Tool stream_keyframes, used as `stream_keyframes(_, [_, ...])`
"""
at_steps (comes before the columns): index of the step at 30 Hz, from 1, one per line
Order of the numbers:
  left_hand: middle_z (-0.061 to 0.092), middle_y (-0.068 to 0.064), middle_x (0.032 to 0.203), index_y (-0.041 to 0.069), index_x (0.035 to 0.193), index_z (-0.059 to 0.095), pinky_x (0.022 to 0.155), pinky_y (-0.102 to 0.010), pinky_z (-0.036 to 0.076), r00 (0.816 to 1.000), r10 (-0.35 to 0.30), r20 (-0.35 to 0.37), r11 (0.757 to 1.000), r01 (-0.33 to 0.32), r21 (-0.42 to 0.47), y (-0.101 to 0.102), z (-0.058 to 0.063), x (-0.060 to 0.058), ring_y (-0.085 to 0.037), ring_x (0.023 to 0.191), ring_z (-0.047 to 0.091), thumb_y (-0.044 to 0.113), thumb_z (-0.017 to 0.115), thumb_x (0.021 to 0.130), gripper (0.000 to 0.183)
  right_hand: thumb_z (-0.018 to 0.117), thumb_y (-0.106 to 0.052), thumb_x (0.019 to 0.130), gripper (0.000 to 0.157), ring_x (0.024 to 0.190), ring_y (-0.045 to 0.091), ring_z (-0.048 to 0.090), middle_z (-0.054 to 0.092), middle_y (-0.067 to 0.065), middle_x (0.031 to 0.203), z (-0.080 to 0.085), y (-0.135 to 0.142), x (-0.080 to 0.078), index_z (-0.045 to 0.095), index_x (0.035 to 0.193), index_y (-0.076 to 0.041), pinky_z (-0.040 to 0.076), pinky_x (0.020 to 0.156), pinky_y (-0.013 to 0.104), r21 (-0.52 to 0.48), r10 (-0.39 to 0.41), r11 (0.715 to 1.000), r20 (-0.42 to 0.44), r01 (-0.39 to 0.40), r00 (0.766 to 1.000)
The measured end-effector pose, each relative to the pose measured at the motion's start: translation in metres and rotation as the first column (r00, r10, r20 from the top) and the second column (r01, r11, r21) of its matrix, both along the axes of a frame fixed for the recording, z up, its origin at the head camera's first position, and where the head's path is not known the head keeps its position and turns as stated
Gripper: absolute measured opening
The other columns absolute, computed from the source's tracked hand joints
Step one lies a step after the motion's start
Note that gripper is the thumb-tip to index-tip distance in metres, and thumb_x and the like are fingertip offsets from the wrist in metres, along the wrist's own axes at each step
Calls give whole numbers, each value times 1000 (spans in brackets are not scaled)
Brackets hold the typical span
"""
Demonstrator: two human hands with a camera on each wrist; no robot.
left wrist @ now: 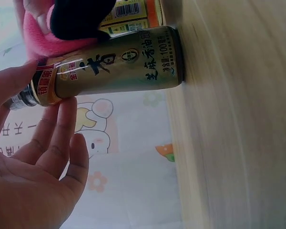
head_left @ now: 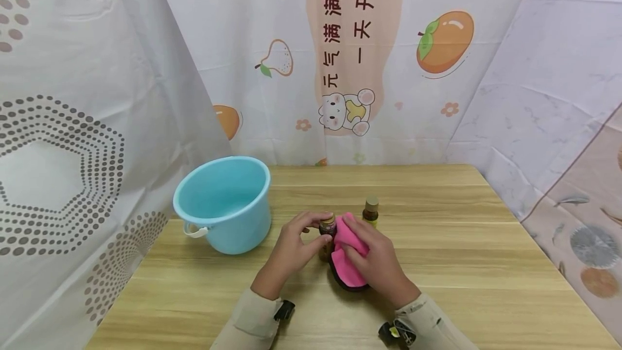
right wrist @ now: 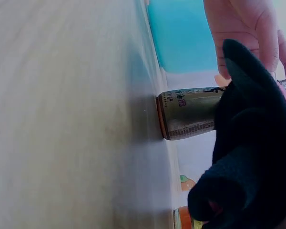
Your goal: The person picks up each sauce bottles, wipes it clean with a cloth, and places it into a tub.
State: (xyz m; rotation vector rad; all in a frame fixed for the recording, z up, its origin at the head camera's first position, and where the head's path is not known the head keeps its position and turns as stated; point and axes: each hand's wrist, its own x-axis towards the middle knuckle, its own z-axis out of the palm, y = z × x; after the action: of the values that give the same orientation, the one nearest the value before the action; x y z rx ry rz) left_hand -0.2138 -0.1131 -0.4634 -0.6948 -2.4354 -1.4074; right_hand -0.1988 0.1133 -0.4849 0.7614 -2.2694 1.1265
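A sesame oil bottle (head_left: 328,227) with a gold label (left wrist: 119,62) stands on the table, slightly tilted in the wrist views. My left hand (head_left: 297,242) holds it near the neck, thumb on one side and fingers on the other. In my right hand (head_left: 376,261) is a cloth, pink (head_left: 351,255) on one side and black (right wrist: 252,143) on the other. The cloth lies against the bottle's side and hides part of it. Just behind my right hand stands a second bottle (head_left: 371,210) with a yellow label, its lower part hidden.
A light blue bucket (head_left: 243,226) with a white handle stands left of my hands. The wooden table (head_left: 461,242) ends at a printed curtain (head_left: 272,118) behind, with more curtain along both sides.
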Motion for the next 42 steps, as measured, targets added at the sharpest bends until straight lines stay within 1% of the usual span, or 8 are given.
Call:
stream_keyframes(4, [66, 20, 129, 40, 131, 67, 91, -52, 54, 1000, -9, -1, 1000, 9, 6, 0, 0, 0, -7, 111, 66, 25, 79, 94, 42, 81, -13, 90, 59, 131, 29, 62, 61, 11, 147, 1, -1, 0, 61, 146, -13, 55, 102, 37, -18, 9, 1000, -7, -9, 1000])
stream_keyframes(9, [67, 17, 130, 38, 132, 66, 93, -57, 53, 1000, -19, -6, 1000, 19, 14, 1, 1, 1, -9, 112, 65, 29, 78, 94, 41, 82, -12, 90, 60, 129, 29, 63, 61, 13, 145, -3, 0, -1, 61, 146, -14, 57, 97, 41, 6, 5, 1000, 13, -5, 1000])
stream_keyframes(14, [66, 17, 131, 39, 133, 65, 97, -54, 52, 1000, -14, 4, 1000, 14, 8, 1, 1, 2, -9, 116, 63, 35, 80, 92, 44, 82, -13, 89, 59, 124, 25, 66, 63, 11, 144, -6, 1, -2, 62, 145, -14, 60, 92, 41, 46, -10, 999, 51, 8, 999])
stream_keyframes(22, [63, 19, 132, 43, 131, 66, 100, -58, 50, 1000, 2, 24, 1000, -3, 20, 2, 1, 1, -9, 120, 61, 29, 83, 89, 47, 83, -15, 89, 58, 121, 26, 67, 64, 13, 142, -8, 2, -3, 63, 143, -13, 60, 92, 41, 115, -29, 993, 126, 15, 992])
stream_keyframes(27, [63, 18, 131, 43, 130, 66, 98, -56, 50, 1000, 9, 17, 1000, -10, 18, 3, 1, 2, -9, 114, 63, 29, 83, 89, 47, 82, -15, 90, 57, 120, 27, 67, 64, 14, 142, -7, 1, -1, 63, 144, -11, 60, 92, 42, 152, -44, 988, 188, 15, 981])
stream_keyframes(32, [63, 17, 129, 43, 130, 66, 95, -53, 50, 1000, 15, 7, 1000, -15, 14, 3, 0, 1, -8, 110, 63, 30, 83, 89, 46, 82, -16, 90, 57, 120, 25, 67, 66, 11, 139, -7, 1, 0, 63, 143, -10, 58, 95, 43, 191, -63, 981, 235, 17, 970])
stream_keyframes(37, [63, 18, 129, 42, 130, 67, 91, -49, 50, 1000, 20, 1, 1000, -20, 7, 3, -1, 0, -7, 108, 62, 28, 82, 90, 45, 82, -17, 90, 57, 120, 23, 68, 67, 11, 138, -7, 1, -1, 64, 143, -11, 58, 95, 42, 200, -67, 980, 244, 17, 968])
stream_keyframes(42, [64, 17, 129, 41, 131, 67, 90, -49, 51, 1000, 15, 4, 1000, -15, 11, 3, -1, 0, -8, 107, 63, 27, 81, 91, 44, 83, -18, 88, 58, 116, 24, 69, 67, 12, 138, -7, 1, -1, 65, 142, -12, 60, 91, 42, 192, -68, 981, 210, 27, 975])
